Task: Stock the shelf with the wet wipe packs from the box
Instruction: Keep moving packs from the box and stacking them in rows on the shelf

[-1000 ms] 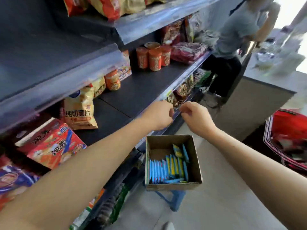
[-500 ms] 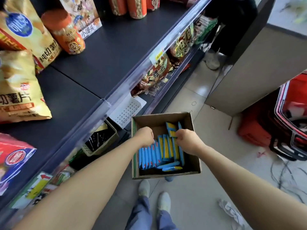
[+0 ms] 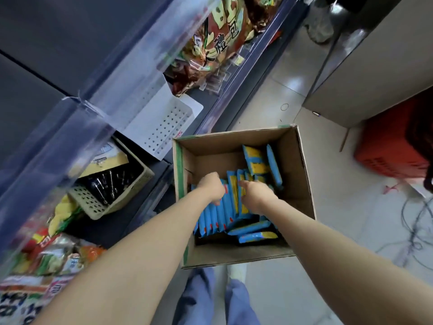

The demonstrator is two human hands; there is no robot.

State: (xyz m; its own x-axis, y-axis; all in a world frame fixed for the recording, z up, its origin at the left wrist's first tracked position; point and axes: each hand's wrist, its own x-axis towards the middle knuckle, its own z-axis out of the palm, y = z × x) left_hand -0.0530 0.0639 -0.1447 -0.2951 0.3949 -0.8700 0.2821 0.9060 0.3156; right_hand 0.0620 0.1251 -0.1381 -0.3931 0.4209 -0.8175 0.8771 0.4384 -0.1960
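Observation:
An open cardboard box [image 3: 300,174] stands on the floor below me, holding several blue-and-yellow wet wipe packs [image 3: 225,214] standing in a row, with a few lying flat at its near side. Both my hands are down inside the box. My left hand [image 3: 209,186] sits on the left end of the row, its fingers curled down among the packs. My right hand [image 3: 256,195] grips packs in the middle of the row. The fingertips of both hands are hidden among the packs. The dark shelf [image 3: 58,73] with its clear front rail runs along the left.
Snack bags [image 3: 218,41] fill the lower shelf. A beige basket [image 3: 93,202] and a white perforated divider [image 3: 164,127] lie beneath the rail. A red crate [image 3: 393,146] and cables [image 3: 414,231] are on the floor to the right, beside a grey counter [image 3: 375,66]. My legs show below the box.
My view dropped from the shelf to the box. Both hands came down from the shelf rail into the box and now sit among the packs.

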